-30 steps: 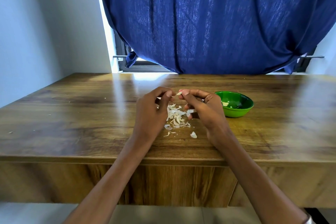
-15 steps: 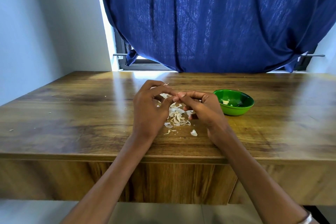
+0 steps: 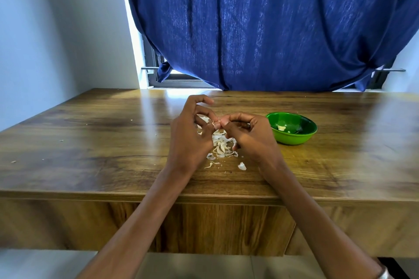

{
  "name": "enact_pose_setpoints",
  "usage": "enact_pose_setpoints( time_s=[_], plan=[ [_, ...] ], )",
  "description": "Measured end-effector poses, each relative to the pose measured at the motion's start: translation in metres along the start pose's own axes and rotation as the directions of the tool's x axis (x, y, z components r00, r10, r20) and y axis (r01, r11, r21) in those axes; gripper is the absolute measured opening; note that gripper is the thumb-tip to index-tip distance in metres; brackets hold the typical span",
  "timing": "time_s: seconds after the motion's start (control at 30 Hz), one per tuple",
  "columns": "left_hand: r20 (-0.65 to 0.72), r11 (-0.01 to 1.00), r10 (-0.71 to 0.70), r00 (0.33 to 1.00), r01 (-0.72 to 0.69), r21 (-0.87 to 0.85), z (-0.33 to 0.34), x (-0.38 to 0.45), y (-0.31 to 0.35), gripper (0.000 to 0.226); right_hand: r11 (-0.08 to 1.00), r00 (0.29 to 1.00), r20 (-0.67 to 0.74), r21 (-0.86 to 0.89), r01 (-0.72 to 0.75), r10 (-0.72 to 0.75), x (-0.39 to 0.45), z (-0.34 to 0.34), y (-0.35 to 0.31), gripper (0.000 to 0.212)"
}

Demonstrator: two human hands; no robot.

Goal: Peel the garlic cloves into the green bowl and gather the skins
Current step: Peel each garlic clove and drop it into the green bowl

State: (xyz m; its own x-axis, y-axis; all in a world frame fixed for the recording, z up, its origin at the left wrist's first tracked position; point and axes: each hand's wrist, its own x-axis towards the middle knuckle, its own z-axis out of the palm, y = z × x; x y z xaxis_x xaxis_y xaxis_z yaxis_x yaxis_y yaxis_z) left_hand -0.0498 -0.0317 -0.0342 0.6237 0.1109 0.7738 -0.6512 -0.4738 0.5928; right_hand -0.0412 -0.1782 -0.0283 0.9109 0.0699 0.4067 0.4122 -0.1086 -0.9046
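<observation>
Lifted a bit since before: left hand (image 3: 189,136), top finger now curled up high. Both pinching one garlic clove (image 3: 217,123) with right hand (image 3: 248,135), above skins (image 3: 221,146) on table (image 3: 90,142). Just right: green bowl (image 3: 294,137), peeled cloves (image 3: 281,128) inside.

Two bare hands are in view, the left hand (image 3: 189,136) and the right hand (image 3: 248,135). One small round green plastic bowl (image 3: 305,137) stands on one glossy brown wooden worktop (image 3: 90,154). Inside the bowl lie about two pale peeled garlic pieces (image 3: 281,128); the exact count is hard to tell. One loose heap of thin white papery garlic skins (image 3: 221,146) lies there, too many to count, with one separate skin flake (image 3: 242,166) apart. One dark blue cloth curtain (image 3: 260,25) hangs behind.
</observation>
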Motion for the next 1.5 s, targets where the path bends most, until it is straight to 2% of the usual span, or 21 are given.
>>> enact_pose_setpoints(
  time_s=[0.27, 0.43, 0.77, 1.0, 1.13, 1.33, 1.5],
  plan=[
    [0.036, 0.999, 0.037, 0.999, -0.038, 0.024, 0.001, 0.001, -0.007, 0.047, 1.0, 0.997, 0.067, -0.013, 0.025, -0.024, -0.002, 0.0, -0.001, 0.01],
    [0.056, 0.998, 0.043, 0.998, -0.044, 0.033, 0.002, 0.001, -0.009, 0.049, 0.996, 0.991, 0.123, 0.072, -0.059, 0.05, 0.0, -0.001, 0.0, 0.007],
    [0.055, 0.995, 0.087, 0.995, -0.09, 0.053, 0.003, 0.0, -0.001, 0.06, 0.987, 0.991, 0.13, 0.15, -0.053, 0.033, -0.002, 0.001, -0.003, 0.008],
    [0.07, 0.986, 0.138, 0.988, -0.144, 0.087, 0.005, 0.0, 0.002, 0.054, 0.961, 0.983, 0.15, 0.238, -0.139, 0.105, 0.0, 0.0, -0.002, 0.007],
    [0.082, 0.981, 0.169, 0.982, -0.176, 0.084, 0.006, 0.0, 0.003, 0.051, 0.939, 0.975, 0.168, 0.287, -0.189, 0.146, 0.002, 0.0, -0.001, 0.018],
    [0.045, 0.992, 0.122, 0.992, -0.121, -0.022, 0.007, 0.002, -0.001, 0.054, 0.925, 0.974, 0.16, 0.321, -0.206, 0.161, 0.0, 0.0, -0.005, 0.029],
    [0.043, 0.995, 0.085, 0.995, -0.083, -0.047, 0.007, 0.001, -0.005, 0.054, 0.959, 0.987, 0.112, 0.248, -0.139, 0.114, -0.001, -0.001, -0.003, 0.018]
  ],
)
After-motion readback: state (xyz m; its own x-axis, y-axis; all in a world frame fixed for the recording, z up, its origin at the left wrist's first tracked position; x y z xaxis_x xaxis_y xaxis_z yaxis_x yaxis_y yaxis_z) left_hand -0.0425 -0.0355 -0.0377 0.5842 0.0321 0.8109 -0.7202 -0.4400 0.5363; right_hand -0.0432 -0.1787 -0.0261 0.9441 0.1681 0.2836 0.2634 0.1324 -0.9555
